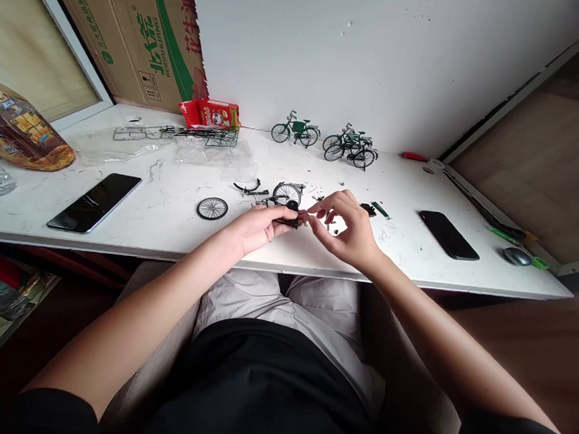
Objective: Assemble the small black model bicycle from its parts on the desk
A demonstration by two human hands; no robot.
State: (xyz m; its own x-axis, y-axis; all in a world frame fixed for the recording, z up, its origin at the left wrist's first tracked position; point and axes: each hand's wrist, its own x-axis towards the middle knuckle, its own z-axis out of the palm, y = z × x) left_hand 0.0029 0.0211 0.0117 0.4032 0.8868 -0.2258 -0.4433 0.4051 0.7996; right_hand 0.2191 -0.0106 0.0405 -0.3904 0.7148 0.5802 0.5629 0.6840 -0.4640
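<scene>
My left hand [263,227] is closed on a small black part [293,207] near the front edge of the white table. Close beside it on the right, my right hand [346,228] has thumb and index finger curved toward that part; whether anything tiny sits between the fingertips is hidden. Behind my left hand lies a partly built toy bicycle with a spoked wheel [287,191]. A loose black wheel [212,208] rests to the left, near a curved black piece [248,187]. Small loose bits and a green piece [381,209] are behind and right of my right hand.
Toy bicycles [296,129] [350,145] stand at the back wall. A red packet [210,114], part frames [220,137] and clear plastic lie back left. Phones [95,203] [448,235] flank the work spot. A large bottle [18,129] is far left, a silver oval object [517,256] far right.
</scene>
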